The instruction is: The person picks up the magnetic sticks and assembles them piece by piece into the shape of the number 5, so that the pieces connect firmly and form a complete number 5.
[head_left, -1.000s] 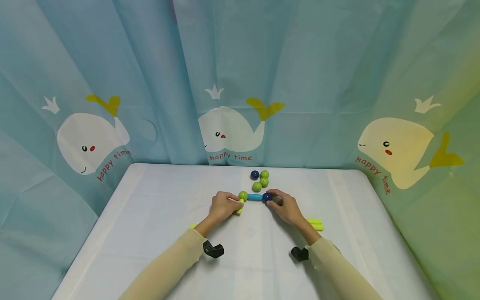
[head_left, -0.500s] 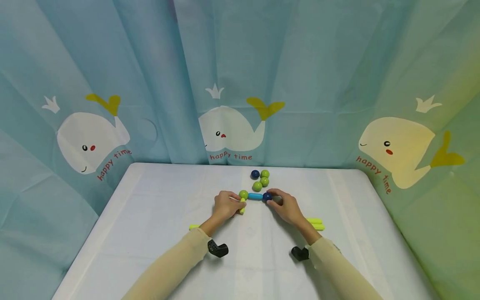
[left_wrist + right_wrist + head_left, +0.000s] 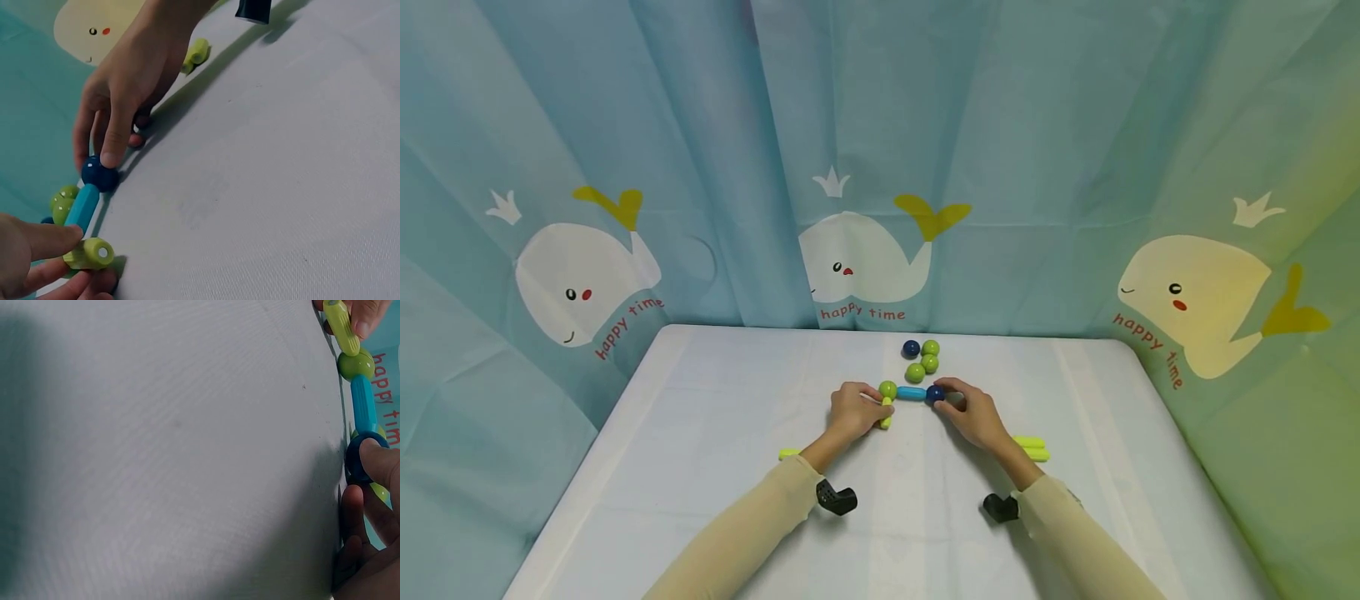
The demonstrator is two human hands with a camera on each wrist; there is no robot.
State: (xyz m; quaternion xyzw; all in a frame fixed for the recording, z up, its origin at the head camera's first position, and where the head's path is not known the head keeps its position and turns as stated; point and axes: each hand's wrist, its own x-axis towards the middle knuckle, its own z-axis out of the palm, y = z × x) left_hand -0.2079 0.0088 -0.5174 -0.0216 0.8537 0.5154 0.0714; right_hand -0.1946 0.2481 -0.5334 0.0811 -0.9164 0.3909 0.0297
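A light blue rod (image 3: 912,393) lies crosswise between a green ball (image 3: 887,390) on its left and a dark blue ball (image 3: 935,394) on its right. From the green ball a yellow-green rod (image 3: 886,414) points toward the person. My left hand (image 3: 852,412) pinches this rod between thumb and fingers; its pale round end shows in the left wrist view. With thumb and fingers my right hand (image 3: 972,412) grips the dark blue ball, as the right wrist view (image 3: 369,456) also shows. The joints between rods and balls look touching.
Just behind the joined pieces are several loose green balls (image 3: 915,372) and a second dark blue ball (image 3: 911,349). Yellow-green rods (image 3: 1032,448) lie beside the right forearm, and another rod (image 3: 788,453) is partly hidden by the left arm. A curtain (image 3: 1037,167) hangs behind the white table (image 3: 715,400).
My left hand has shifted slightly right, turning the yellow-green rod to stand straighter toward the person. The right hand keeps its grip on the dark blue ball, nearly still.
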